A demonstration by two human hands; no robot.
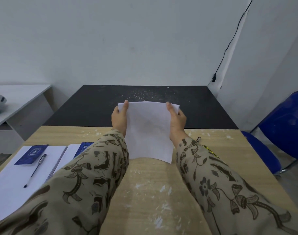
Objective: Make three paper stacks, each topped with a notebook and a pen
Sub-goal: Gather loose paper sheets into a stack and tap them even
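Two grips (119,118) (177,119), paper (149,133) between.

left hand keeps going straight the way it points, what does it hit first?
Way looks free: the left hand, gripping the paper, points out over the dark table, nothing standing in line. Probably the far wall first; its height above the tabletop is unclear.

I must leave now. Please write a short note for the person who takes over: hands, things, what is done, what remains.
Left grip and right grip each hold one side of the paper sheets over the wooden table.
Done: far-left paper stack carries a blue notebook and a pen.
Second stack carries a second blue notebook; the left sleeve hides any pen there.
Left: set the held sheets down as third stack, add notebook and pen.
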